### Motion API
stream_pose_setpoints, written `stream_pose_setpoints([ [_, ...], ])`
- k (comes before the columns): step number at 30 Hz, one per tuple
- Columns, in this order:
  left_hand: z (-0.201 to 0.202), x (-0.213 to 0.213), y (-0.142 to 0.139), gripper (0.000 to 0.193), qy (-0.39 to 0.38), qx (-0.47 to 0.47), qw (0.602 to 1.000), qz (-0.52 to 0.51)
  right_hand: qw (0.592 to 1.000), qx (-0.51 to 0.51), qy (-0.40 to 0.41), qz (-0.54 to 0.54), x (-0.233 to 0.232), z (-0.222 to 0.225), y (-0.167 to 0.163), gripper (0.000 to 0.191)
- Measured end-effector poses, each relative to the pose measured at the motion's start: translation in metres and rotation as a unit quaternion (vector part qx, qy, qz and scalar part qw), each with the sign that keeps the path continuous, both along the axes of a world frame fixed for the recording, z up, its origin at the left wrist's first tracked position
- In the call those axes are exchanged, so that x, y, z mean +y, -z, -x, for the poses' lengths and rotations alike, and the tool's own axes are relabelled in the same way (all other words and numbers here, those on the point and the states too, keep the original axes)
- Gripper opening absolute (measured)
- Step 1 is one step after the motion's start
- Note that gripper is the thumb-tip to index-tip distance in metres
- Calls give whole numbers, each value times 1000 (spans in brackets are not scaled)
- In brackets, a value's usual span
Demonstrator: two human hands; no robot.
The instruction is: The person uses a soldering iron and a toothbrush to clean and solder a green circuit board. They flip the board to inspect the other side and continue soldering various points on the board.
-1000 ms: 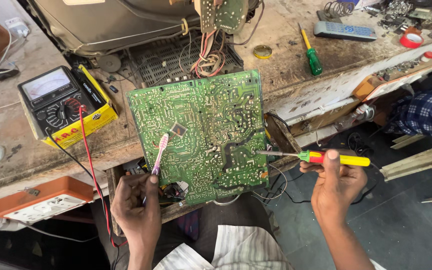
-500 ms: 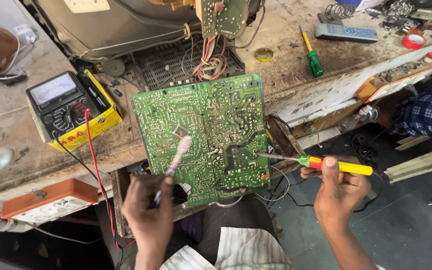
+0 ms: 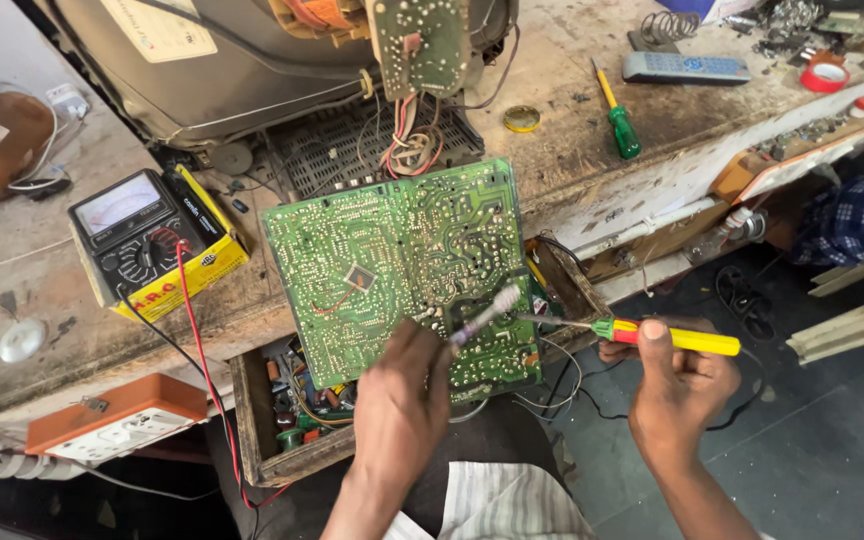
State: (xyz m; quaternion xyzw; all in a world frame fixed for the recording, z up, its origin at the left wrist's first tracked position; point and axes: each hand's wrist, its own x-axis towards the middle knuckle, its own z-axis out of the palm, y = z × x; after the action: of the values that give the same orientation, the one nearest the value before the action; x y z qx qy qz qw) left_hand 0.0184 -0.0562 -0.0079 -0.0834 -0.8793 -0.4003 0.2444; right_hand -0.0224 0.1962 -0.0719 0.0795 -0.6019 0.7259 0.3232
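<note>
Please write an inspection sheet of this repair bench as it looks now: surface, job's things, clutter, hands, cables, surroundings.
Surface: worn, stained wooden bench; an open drawer of small parts below its edge.
Job's things: green circuit board, solder side up, overhanging the bench edge; toothbrush; yellow-handled soldering iron, tip at the board's lower right.
Clutter: yellow-cased analog multimeter, green screwdriver, remote control, red tape roll, small round tin.
Hands: left hand holds the toothbrush on the board; right hand holds the soldering iron.
Cables: red and black test leads hang off the bench; wire bundle runs to the television.
Surroundings: opened tube television, orange socket box, another person's checked sleeve.
</note>
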Motion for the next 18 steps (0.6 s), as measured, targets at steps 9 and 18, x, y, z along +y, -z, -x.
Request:
stream_pose_setpoints([
  [9,-17,-15,19,5,50,3,999,15,998,54,32,28,15,-1,-6,26],
  [18,-22,-36,12,12,-109,44,993,-31,946,148,113,-264,8,-32,14,28],
])
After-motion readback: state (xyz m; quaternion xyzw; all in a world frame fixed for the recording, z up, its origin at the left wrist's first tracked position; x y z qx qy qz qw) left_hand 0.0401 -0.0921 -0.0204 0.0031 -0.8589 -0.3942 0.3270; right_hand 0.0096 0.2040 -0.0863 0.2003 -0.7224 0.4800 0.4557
